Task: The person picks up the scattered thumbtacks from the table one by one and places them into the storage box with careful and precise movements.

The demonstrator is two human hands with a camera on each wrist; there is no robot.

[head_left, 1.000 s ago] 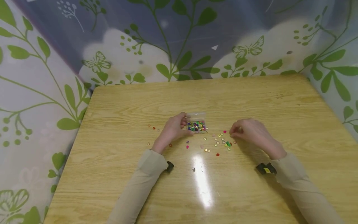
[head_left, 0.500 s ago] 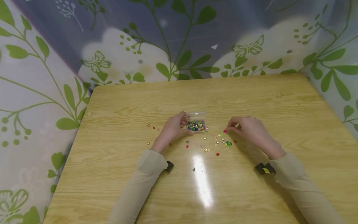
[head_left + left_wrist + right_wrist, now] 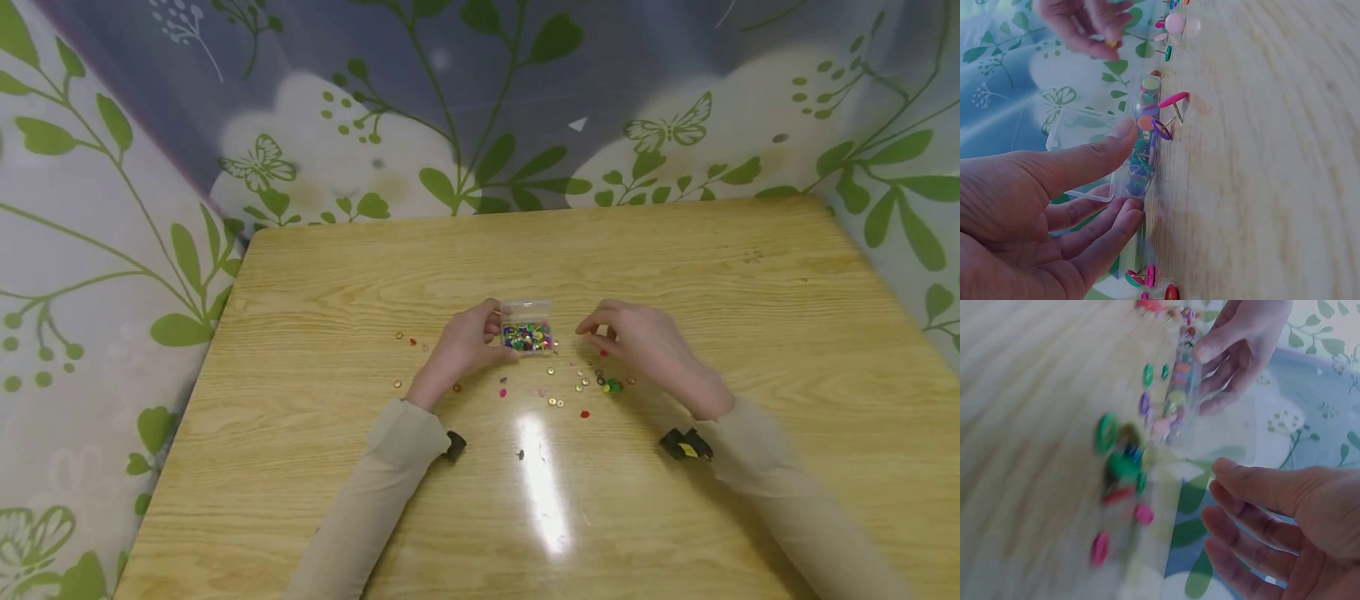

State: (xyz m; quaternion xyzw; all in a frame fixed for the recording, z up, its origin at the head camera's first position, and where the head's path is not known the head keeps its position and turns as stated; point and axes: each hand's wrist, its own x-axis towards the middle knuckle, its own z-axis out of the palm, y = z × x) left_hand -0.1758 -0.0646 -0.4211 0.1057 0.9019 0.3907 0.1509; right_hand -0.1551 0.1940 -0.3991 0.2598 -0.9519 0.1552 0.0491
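Clear plastic box [image 3: 527, 310]: on the wooden table [image 3: 675, 258], between the hands, lid raised, coloured tacks [image 3: 528, 337] inside. Left hand [image 3: 468, 340]: grasping the box's left side, thumb at the near edge. Right hand [image 3: 637, 333]: just right of the box, pinching a yellowish tack [image 3: 1113, 44], blurred. Loose tacks [image 3: 614, 387]: scattered mostly near the right hand. Leaf-patterned wall [image 3: 480, 100]: beyond.

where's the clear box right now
In the head view, the box is near the middle of the table, gripped from its left by the left hand, with the right hand to its right.
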